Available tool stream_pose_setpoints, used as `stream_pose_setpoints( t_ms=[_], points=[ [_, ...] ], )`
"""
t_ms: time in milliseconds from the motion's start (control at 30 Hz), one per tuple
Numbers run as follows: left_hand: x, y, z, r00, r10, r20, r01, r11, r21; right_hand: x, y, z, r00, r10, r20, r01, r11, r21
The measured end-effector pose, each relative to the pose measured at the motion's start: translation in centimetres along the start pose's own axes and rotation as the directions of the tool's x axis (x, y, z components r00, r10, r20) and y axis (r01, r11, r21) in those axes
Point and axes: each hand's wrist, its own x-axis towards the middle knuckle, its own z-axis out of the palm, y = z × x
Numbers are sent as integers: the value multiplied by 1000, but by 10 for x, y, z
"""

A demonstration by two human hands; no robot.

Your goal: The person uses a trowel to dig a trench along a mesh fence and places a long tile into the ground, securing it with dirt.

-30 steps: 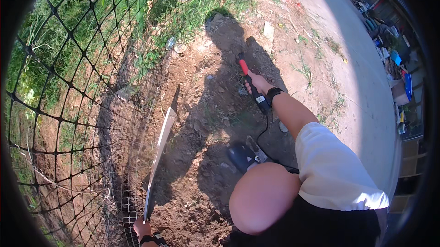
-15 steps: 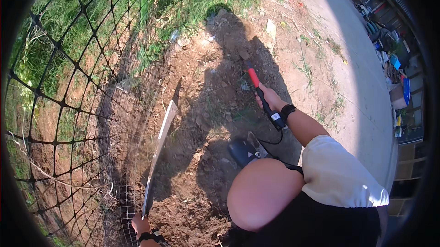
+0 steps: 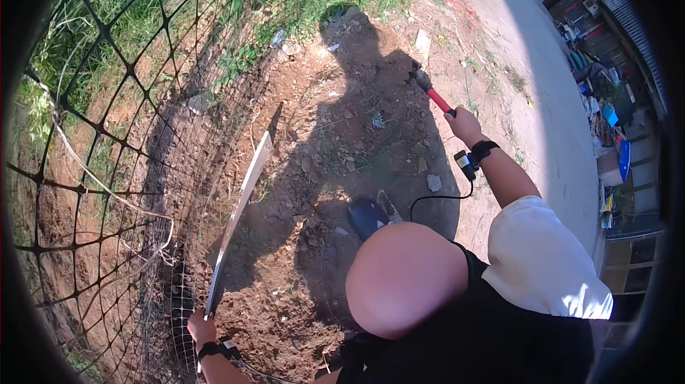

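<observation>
In my right hand [image 3: 465, 126], closed and stretched out ahead, is a hammer [image 3: 437, 99] with a red and black handle. Its dark head is raised at the far end, over the shaded ground. At the lower left, my left hand [image 3: 202, 326] is closed around the near end of a long, pale, flat stake [image 3: 242, 202]. The stake's far end narrows to a slanted tip, with a dark shadow beside it. Whether the stake touches the soil, I cannot tell. Black mesh netting [image 3: 146, 90] runs along the left, close to my left hand.
Loose brown soil [image 3: 275, 334] and stones spread before me, partly under my shadow. My dark shoe [image 3: 367, 217] is below my bent knee [image 3: 407, 280]. Right lies a concrete path [image 3: 546, 120], with cluttered goods [image 3: 606, 99] beyond it. A cable [image 3: 435, 197] hangs from my right wrist.
My right hand has moved farther out and to the right, lifting the hammer with it. My left hand and the stake have shifted slightly left in the view.
</observation>
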Motion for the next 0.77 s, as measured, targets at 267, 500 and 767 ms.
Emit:
stream_pose_setpoints(
  t_ms=[267,500,767],
  points=[
    [-2,-13,0,998,-54,30,58,989,-137,-92,63,-82,923,-385,-20,363,886,-288],
    [-5,-15,-4,998,-29,63,34,996,-79,-109,-58,-100,566,-791,232,824,554,-119],
    [-5,-14,-10,985,-75,156,82,996,-41,-148,-240,-51,-64,-805,590,998,-62,24]
  ],
)
